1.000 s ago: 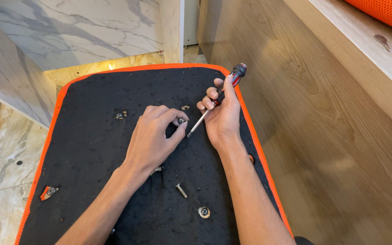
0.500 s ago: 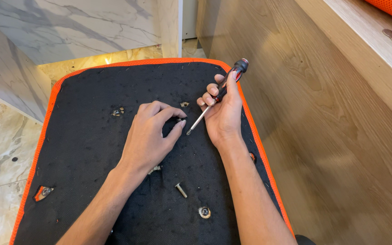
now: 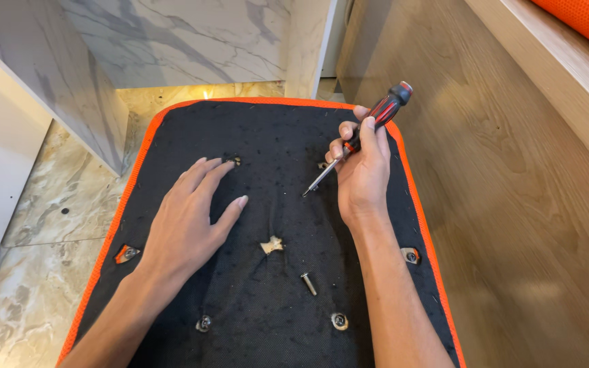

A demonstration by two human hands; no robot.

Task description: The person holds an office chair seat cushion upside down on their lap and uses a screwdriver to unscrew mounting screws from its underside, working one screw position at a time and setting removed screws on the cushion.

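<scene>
Your right hand [image 3: 364, 170] is gripping the screwdriver [image 3: 363, 136], tip over the black pad [image 3: 274, 293], your left hand [image 3: 189, 221] is lying open near a small screw [image 3: 236, 161].

We cannot make out the small hardware [image 3: 235, 161] under the left hand's [image 3: 189, 221] fingertips; the screwdriver's [image 3: 357, 140] shaft is partly hidden inside the right hand [image 3: 361, 170]; both forearms and the black panel [image 3: 274, 136] run off the bottom edge.

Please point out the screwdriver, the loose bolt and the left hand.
screwdriver [image 3: 382, 112]: head view, on its red and black handle.
loose bolt [image 3: 308, 283]: head view, on its shank.
left hand [image 3: 189, 221]: head view, on its back.
</scene>
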